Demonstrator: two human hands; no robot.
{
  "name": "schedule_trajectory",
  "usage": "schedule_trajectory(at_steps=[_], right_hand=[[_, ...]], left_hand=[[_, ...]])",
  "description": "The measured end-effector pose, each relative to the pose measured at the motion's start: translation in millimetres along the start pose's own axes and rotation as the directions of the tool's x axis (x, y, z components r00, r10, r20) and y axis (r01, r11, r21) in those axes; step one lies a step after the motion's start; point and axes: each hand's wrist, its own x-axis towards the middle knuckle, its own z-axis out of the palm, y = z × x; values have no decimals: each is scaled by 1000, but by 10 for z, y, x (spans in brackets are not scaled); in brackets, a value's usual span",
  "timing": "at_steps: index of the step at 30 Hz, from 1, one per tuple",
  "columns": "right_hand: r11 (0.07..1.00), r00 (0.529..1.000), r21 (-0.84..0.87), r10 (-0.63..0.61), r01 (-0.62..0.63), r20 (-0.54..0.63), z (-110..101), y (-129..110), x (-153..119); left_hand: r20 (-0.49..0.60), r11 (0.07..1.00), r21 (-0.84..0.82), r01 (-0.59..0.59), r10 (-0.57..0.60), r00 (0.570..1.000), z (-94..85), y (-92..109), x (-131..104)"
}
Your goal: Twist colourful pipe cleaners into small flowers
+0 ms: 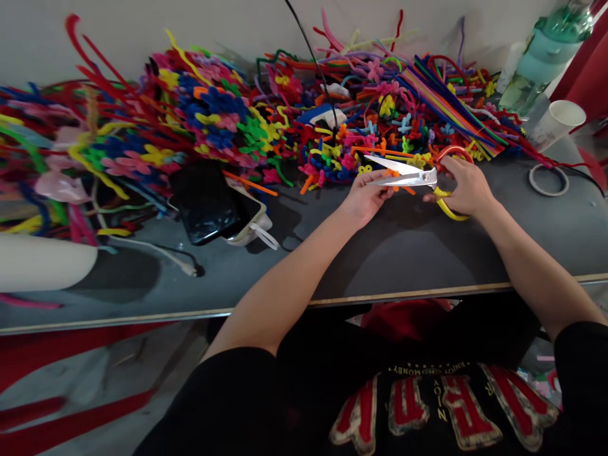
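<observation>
My right hand (463, 187) is closed around the scissors (412, 175), which have one orange-red handle loop and one yellow. Their silver blades stand apart and point left. My left hand (367, 199) pinches an orange pipe cleaner (392, 173) close to the blades, and a short orange end sticks out to the right below them. The blades partly cover the fingertips of my left hand. Just behind my hands lies a heap of small pipe-cleaner flowers (332, 155) in yellow, pink, blue and orange.
A long pile of colourful pipe cleaners (213, 120) runs along the wall. A black phone (202, 202) lies on a light-cased device to the left. At the right are a paper cup (560, 123), a green bottle (546, 57) and a roll of tape (549, 192). A white cylinder (42, 261) lies far left.
</observation>
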Motion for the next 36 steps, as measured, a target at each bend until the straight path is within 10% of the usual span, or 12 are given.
schedule_trajectory(at_steps=[36], right_hand=[[998,1000,59,15,-14,-7,32,9,-8]], left_hand=[[-36,999,-45,-14,12,999,-78,-32,40]])
